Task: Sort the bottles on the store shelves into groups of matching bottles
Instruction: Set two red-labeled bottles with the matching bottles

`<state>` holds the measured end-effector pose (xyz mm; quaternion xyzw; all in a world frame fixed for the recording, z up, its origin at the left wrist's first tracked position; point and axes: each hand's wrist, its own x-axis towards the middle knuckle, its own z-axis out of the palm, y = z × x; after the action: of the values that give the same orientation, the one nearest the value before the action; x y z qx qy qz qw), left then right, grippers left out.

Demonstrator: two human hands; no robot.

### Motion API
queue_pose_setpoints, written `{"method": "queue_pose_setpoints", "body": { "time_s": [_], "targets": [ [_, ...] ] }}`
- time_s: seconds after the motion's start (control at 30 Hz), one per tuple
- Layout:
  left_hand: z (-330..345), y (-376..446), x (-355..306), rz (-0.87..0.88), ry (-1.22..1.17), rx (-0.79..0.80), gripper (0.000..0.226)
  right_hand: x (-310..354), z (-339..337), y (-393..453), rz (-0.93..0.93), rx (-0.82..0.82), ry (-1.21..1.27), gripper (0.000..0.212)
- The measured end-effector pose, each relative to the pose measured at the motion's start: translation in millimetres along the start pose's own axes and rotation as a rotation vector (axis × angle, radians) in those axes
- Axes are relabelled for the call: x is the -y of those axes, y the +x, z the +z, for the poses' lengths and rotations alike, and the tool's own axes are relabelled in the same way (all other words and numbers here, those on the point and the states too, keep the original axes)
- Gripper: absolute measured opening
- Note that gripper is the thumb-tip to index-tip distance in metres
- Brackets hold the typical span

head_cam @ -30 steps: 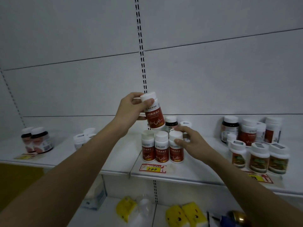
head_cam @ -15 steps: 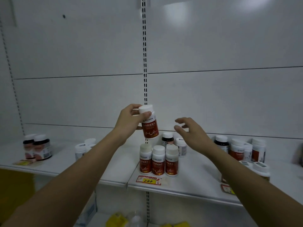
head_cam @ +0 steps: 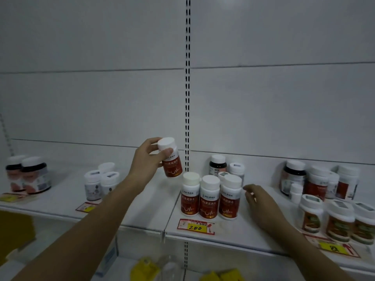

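My left hand [head_cam: 145, 162] grips a white-capped bottle with a red label [head_cam: 170, 159] and holds it tilted in the air, above and left of a row of three matching red-label bottles [head_cam: 209, 196] standing on the white shelf [head_cam: 154, 207]. My right hand [head_cam: 258, 201] hovers low over the shelf just right of that row, fingers relaxed and holding nothing. Behind the row stand a dark bottle [head_cam: 217, 165] and a small white bottle [head_cam: 236, 169].
At the left stand two dark jars [head_cam: 28, 175] and a cluster of small white bottles [head_cam: 101, 183]. Mixed bottles [head_cam: 316, 181] and green-label jars [head_cam: 338, 222] fill the right. A price tag reading 200 [head_cam: 195, 227] lies at the shelf front. Yellow packs [head_cam: 144, 270] lie on the lower shelf.
My right hand has dropped from chest height to just above the shelf, right of the row. The left hand still holds the bottle, slightly lower. The view has tilted.
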<state>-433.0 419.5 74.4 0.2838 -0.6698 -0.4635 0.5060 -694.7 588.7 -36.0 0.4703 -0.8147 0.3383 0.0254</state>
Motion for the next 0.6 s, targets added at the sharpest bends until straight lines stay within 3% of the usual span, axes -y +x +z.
{"method": "queue_pose_setpoints", "body": {
  "time_s": [0.23,0.43,0.6],
  "targets": [
    [-2,24,55,-0.052,-0.023,0.305,0.037,-8,9,6,-0.033,0.076,-0.246,0.02],
    [9,42,72,-0.106,-0.015,0.563,0.036,-10,13,5,-0.028,0.028,-0.224,0.013],
    [21,44,86,-0.179,-0.083,0.642,0.035,-11,12,4,-0.038,0.025,-0.21,0.015]
  ]
}}
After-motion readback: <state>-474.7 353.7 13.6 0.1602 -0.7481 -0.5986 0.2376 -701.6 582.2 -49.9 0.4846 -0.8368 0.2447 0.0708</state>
